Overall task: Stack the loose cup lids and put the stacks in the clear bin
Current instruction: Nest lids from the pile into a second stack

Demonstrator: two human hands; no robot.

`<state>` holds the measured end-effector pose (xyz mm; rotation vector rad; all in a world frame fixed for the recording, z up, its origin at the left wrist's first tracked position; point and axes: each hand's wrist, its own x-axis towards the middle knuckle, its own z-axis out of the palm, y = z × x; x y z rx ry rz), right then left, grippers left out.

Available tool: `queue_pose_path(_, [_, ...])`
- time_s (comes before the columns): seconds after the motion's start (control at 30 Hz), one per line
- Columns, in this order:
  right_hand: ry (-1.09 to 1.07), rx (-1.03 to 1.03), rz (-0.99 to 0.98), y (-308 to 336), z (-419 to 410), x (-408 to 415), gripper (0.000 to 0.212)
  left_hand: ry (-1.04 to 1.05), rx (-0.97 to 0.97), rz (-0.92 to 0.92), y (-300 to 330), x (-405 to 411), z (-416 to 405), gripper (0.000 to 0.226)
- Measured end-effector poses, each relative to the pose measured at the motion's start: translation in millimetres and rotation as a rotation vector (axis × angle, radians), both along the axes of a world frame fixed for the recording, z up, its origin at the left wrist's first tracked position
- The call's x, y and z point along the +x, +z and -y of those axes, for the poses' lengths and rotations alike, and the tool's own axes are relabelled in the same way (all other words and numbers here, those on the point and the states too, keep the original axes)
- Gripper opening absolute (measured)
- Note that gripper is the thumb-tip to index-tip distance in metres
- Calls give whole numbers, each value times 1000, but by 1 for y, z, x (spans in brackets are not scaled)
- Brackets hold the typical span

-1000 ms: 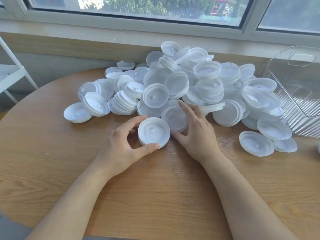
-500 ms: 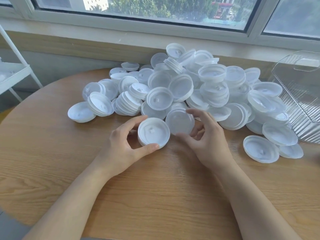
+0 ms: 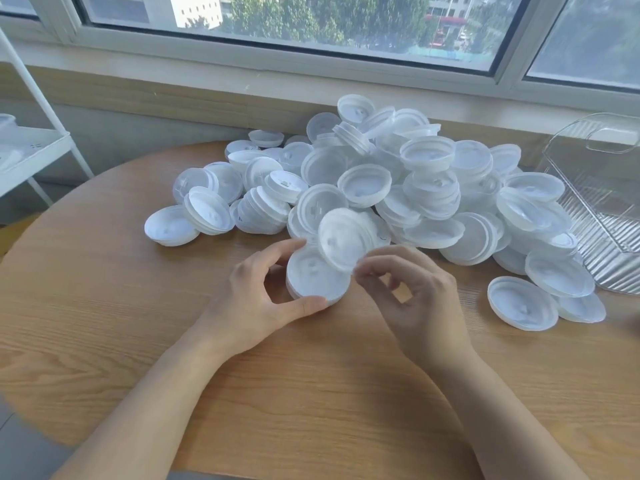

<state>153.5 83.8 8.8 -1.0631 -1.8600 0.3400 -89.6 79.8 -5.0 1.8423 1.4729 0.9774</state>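
- Firstly, I saw the round wooden table (image 3: 104, 341) standing under a window (image 3: 311, 22), with a white shelf (image 3: 31, 150) at its left side.
- On the far half of the table lay the big heap of loose lids (image 3: 398, 181); the clear bin (image 3: 602, 202) stood at the right edge, touching the heap.
- My left hand (image 3: 256, 299) gripped a small stack of lids (image 3: 317, 277) on the table, thumb in front and fingers behind.
- My right hand (image 3: 415, 296) pinched one single lid (image 3: 341, 239) by its rim, tilted, just above the stack.
- Two lids (image 3: 523, 303) lay apart near the bin.
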Motion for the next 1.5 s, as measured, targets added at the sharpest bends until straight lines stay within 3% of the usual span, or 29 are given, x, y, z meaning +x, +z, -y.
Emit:
queue_pose_path(0.1, [79, 89, 153, -8, 1, -5, 7, -22, 24, 0, 3, 4, 1, 80])
queue_pose_path(0.33, [110, 107, 261, -13, 2, -8, 5, -16, 16, -7, 1, 1, 2, 94])
queue_pose_path(0.5, [45, -103, 187, -10, -1, -10, 44, -42, 19, 30, 1, 0, 0, 92])
queue_pose_path(0.63, [21, -201, 271, -18, -6, -11, 56, -23, 18, 15, 1, 1, 0, 86])
queue_pose_path(0.97, [18, -252, 280, -19, -7, -12, 58, -31, 29, -80, -2, 1, 0, 95])
queue_pose_path(1.13, [-24, -199, 281, -19, -11, -5, 45, 6, 51, -43, -3, 3, -2, 87])
queue_pose_path(1.23, [-120, -144, 377, -21, -16, -1, 43, 27, 58, -21, -6, 2, -4, 83])
queue_pose_path(1.4, [-191, -226, 579, -21, -18, -4, 58, 36, 69, -13, -7, 3, -4, 81])
queue_pose_path(1.5, [-223, -256, 633, -20, -18, -3, 52, 39, 65, -17, -8, 1, -5, 87])
